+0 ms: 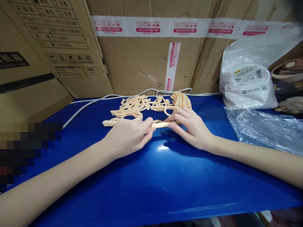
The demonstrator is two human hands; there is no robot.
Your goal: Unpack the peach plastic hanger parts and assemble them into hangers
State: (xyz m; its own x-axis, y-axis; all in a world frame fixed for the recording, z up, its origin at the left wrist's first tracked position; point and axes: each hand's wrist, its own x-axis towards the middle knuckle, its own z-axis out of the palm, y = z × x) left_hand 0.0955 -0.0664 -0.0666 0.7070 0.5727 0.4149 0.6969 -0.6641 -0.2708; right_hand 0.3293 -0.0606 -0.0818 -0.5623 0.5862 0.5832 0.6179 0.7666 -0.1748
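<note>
Between my two hands is a slim, pale beige plastic piece (160, 125), lying roughly level just above the blue table. My left hand (129, 134) pinches its left end between thumb and fingers. My right hand (190, 130) has thumb and fingers on its right part, which they partly cover. Right behind my hands lie more beige parts: a tangled heap of small curved pieces (136, 103), a neat stack of long curved pieces (181, 99), and a layered group of curved pieces (126, 114) by my left hand. The exact kind of part cannot be made out.
A blue table (163, 186) spreads under my arms. Cardboard boxes (142, 60) wall off its back and left. A white cable (81, 115) runs along the rear. On the right sit a white plastic package (247, 83) and a clear plastic bag (265, 127).
</note>
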